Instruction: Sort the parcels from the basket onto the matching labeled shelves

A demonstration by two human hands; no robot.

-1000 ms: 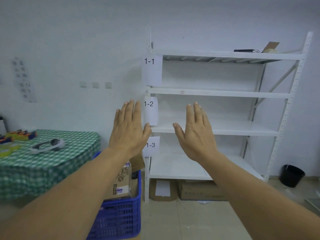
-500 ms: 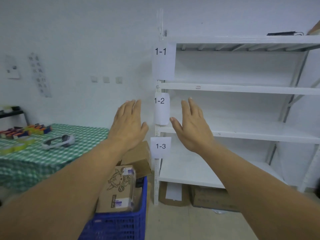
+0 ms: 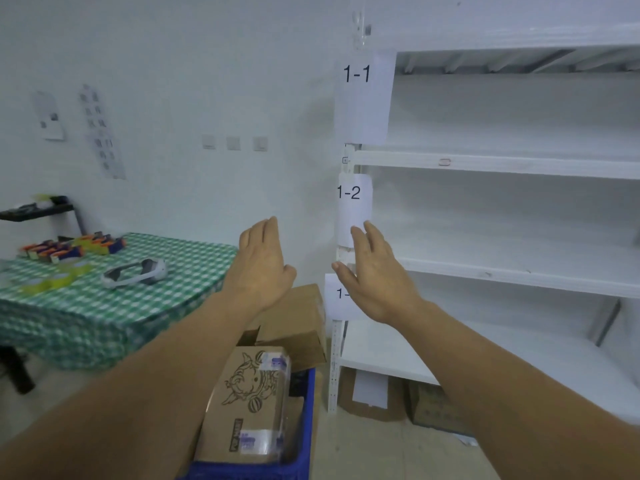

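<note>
Holds left hand (image 3: 261,268) and right hand (image 3: 374,275) out flat ahead, fingers straight and close together, gripping nothing. Looks down on a blue basket (image 3: 304,455) at near centre, with a printed cardboard parcel (image 3: 249,403) lying in it and a plain brown box (image 3: 294,317) just behind. Faces white shelves (image 3: 502,164) at right, tagged 1-1 (image 3: 363,98) and 1-2 (image 3: 353,209), a third tag half hidden by the right hand. Takes in a white headset (image 3: 136,273) on the green-checked surface (image 3: 104,306) at left.
</note>
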